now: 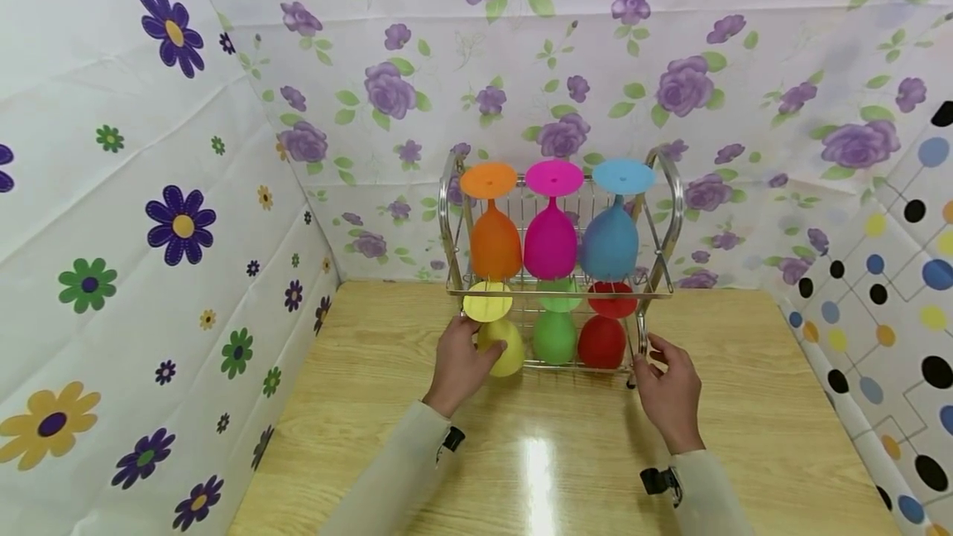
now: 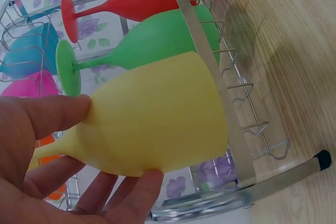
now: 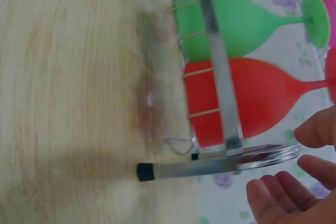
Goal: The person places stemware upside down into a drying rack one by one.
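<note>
My left hand grips a yellow plastic goblet, thumb on one side of its bowl and fingers on the other. The goblet is upside down at the left end of the lower tier of a metal dish rack. Beside it stand an upturned green goblet and a red goblet. At the rack's right side frame is my right hand, thumb and fingers parted and loosely bent near the curved tube; whether they touch it is unclear.
The upper tier holds an orange goblet, a magenta goblet and a blue goblet, all upside down. The rack stands on a wood-grain table, near a flowered cloth backdrop. Patterned cloths also hang left and right.
</note>
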Demonstrator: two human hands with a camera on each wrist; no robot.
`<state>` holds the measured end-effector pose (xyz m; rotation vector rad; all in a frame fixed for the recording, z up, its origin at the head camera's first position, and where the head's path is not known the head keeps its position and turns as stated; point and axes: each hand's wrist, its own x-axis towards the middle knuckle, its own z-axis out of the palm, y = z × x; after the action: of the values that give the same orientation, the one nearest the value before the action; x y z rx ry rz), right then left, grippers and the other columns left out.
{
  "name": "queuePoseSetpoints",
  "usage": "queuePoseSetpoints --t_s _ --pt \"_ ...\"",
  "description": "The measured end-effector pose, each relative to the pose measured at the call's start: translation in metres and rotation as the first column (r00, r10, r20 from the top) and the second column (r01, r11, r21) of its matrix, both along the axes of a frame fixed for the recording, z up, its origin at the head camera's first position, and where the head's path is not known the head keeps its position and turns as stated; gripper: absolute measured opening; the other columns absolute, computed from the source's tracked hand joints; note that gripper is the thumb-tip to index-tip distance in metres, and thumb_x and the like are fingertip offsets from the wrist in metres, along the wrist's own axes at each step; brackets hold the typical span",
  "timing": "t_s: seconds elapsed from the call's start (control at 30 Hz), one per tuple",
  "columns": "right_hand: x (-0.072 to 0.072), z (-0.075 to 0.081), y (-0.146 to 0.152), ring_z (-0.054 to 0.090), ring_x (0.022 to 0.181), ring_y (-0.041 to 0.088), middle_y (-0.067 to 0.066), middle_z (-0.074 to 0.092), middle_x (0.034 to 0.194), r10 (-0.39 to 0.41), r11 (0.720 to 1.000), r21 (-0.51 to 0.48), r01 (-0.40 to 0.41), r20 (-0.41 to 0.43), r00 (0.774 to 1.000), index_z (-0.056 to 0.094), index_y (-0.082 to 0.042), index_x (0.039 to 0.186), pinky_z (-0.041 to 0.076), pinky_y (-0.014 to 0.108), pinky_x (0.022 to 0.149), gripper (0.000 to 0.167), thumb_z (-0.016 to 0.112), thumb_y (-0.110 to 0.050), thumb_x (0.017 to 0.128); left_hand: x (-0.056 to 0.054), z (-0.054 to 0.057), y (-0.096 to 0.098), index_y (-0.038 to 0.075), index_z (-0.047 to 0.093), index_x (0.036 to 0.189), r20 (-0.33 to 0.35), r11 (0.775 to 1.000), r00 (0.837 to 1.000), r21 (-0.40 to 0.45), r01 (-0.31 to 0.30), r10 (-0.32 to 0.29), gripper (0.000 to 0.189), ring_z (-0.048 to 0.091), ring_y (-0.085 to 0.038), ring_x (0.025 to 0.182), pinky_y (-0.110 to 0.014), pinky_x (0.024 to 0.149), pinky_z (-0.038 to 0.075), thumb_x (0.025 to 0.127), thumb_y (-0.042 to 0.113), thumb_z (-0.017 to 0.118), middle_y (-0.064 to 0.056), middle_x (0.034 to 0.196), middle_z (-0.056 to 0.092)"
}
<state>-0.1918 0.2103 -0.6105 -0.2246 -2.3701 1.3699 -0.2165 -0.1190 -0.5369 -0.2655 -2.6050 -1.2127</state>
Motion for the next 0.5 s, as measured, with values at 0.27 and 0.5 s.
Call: queuePoseSetpoints --t_s 0.27,0.5 --pt "-0.011 -0.014 0.005 0.070 0.112 0.035 0.018 0.067 0.126 -0.023 0.999 -0.026 0.023 -0.017 1.000 0.065 -0.007 0.143 0.045 -0.005 0.079 0.043 0.071 -0.010 0.100 -0.014 -0.002 0.011 0.000 0.075 0.124 -0.002 0.999 1.000 -0.044 -0.014 0.014 0.039 0.063 -0.035 0.125 -0.056 0.107 0.053 0.090 0.018 0.084 -0.016 0.132 0.069" --pt "-0.015 -0.013 0.005 0.068 0.096 0.009 0.012 0.077 0.110 -0.053 0.999 -0.013 0.052 -0.076 0.996 0.071 -0.011 0.137 0.048 -0.003 0.074 0.039 0.074 -0.008 0.098 -0.024 -0.005 0.017 -0.002 0.072 0.127 0.013 0.999 0.999 -0.032 -0.040 0.040 0.041 0.061 -0.038 0.126 -0.057 0.110 0.051 0.093 0.018 0.082 -0.020 0.134 0.065"
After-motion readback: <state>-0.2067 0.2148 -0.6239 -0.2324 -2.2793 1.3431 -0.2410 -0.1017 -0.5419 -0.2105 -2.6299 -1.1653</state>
